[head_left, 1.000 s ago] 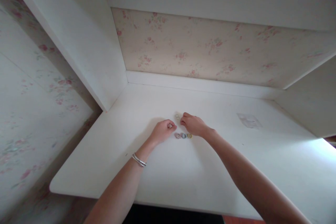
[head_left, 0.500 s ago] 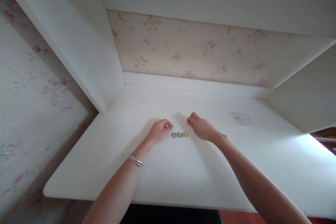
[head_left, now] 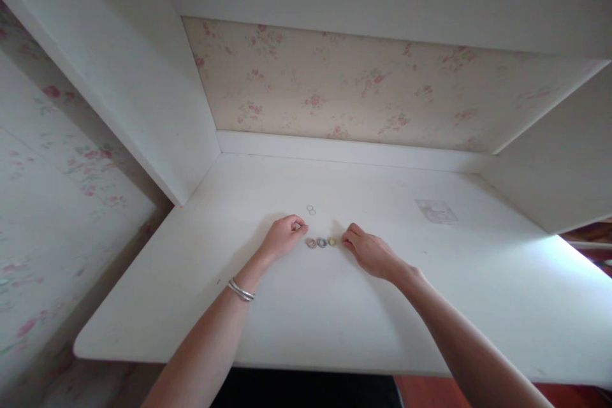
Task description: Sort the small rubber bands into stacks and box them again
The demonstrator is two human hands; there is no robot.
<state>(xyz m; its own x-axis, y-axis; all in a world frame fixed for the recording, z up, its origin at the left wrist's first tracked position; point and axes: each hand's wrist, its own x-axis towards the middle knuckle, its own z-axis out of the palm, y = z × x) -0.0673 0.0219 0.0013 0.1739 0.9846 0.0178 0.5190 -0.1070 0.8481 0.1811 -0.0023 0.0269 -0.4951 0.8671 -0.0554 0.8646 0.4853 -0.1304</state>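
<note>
A short row of small rings lies on the white desk (head_left: 287,325): a pinkish ring group (head_left: 311,243), a blue-grey ring group (head_left: 322,243) and a yellow ring (head_left: 332,241). They look like small bands, but their material is unclear. Behind the row are two thin ring outlines (head_left: 311,210) set close together. My left hand (head_left: 285,234) is pinched closed just left of the pinkish rings. To the right of the yellow ring, my right hand (head_left: 366,248) also has its fingers pressed together. Whatever is between the fingertips of either hand is too small to make out.
A clear plastic bag (head_left: 437,211) lies flat toward the right of the desk. A low white back ledge (head_left: 344,150) and side panels (head_left: 191,102) enclose the desk at the back and sides. An upper cabinet (head_left: 382,0) overhangs it.
My right hand has moved nearer to me, from behind the row to beside the yellow ring. My left hand stays pinched near the pinkish rings. The camera view has shifted slightly.
</note>
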